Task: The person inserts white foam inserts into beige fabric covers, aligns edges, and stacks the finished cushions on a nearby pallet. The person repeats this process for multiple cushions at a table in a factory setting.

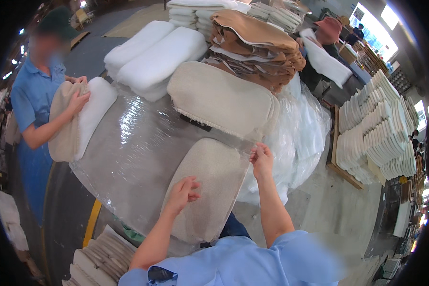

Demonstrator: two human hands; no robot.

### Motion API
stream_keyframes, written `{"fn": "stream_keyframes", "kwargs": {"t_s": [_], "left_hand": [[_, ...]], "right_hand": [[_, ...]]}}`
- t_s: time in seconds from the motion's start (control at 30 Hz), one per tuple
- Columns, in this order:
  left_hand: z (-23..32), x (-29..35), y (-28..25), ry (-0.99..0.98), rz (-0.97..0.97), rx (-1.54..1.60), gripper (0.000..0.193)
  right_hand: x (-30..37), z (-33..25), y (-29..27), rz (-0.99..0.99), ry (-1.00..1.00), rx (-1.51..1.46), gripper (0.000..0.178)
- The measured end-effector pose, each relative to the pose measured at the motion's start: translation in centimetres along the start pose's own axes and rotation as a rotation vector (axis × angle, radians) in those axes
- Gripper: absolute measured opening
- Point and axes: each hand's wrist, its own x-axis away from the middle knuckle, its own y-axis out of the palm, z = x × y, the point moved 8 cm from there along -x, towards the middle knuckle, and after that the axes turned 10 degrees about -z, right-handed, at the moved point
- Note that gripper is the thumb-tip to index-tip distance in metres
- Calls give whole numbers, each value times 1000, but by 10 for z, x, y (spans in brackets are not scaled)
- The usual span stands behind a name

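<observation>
Beige fabric pad [209, 164] lying flat on the film-covered surface [109, 176], directly before the wearer

Finely textured cloth, elongated outline, rounded far corners, near portion darker in shade; left hand [181, 194] over the pad's middle, fingers loosely curled and slightly apart, contact unclear; right hand [261, 160] just beside the far right corner, fingers drawn together, whether pinching anything cannot be told; second beige pad [219, 97] just beyond, its near edge fringed

Piled at a tabletop's [128, 148] far side: brown fabric [260, 31] beside white padding [164, 59].
Stacked at right on a wooden pallet [346, 175]: cream pads [376, 126]. Beyond the fabric: a red-capped person [328, 31].
</observation>
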Motion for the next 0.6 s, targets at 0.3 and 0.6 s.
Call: {"fn": "stream_keyframes", "kwargs": {"t_s": [0.3, 0.6], "left_hand": [[79, -90, 64, 527, 271, -1226, 51], [54, -121, 145, 636, 126, -1601, 60]], "right_hand": [[12, 10, -5, -48, 45, -11, 13], [66, 15, -91, 83, 24, -75, 32]]}}
